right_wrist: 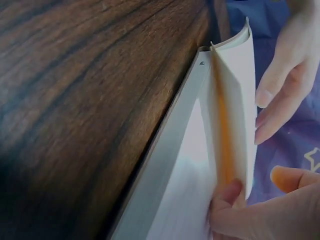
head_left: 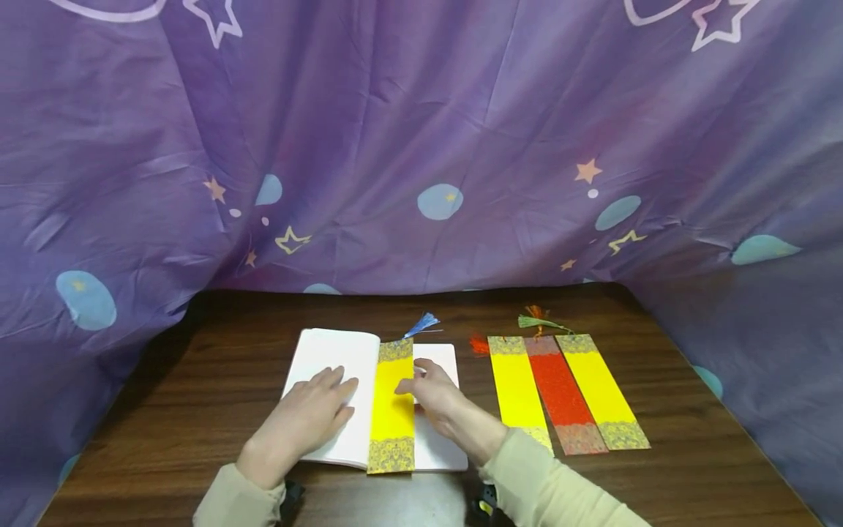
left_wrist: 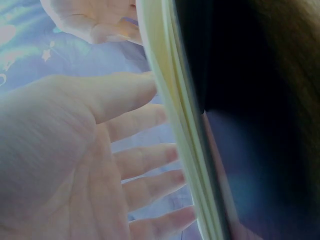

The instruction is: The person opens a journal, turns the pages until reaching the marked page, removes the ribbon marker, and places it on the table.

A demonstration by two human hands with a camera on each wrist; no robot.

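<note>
A notebook [head_left: 332,344] with blank white pages lies spread on the table. Over its middle, near the fold, is a yellow bookmark [head_left: 395,410] with patterned gold ends and a blue tassel [head_left: 421,324] at the top. My left hand [head_left: 312,410] rests with spread, straight fingers on the left page. At the bookmark's right edge my right hand [head_left: 435,391] pinches it, the thumb in front and the fingers [right_wrist: 230,200] behind. A raised white page [right_wrist: 235,95] shows beside those fingers in the right wrist view. From the left wrist, the notebook's page edges [left_wrist: 175,85] appear side-on.
To the right lie a yellow bookmark [head_left: 516,388], a red one [head_left: 563,388] and another yellow one [head_left: 606,388], with red and green tassels [head_left: 543,320] at their tops. The dark wooden table [head_left: 197,410] ends at a purple curtain [head_left: 369,146] behind.
</note>
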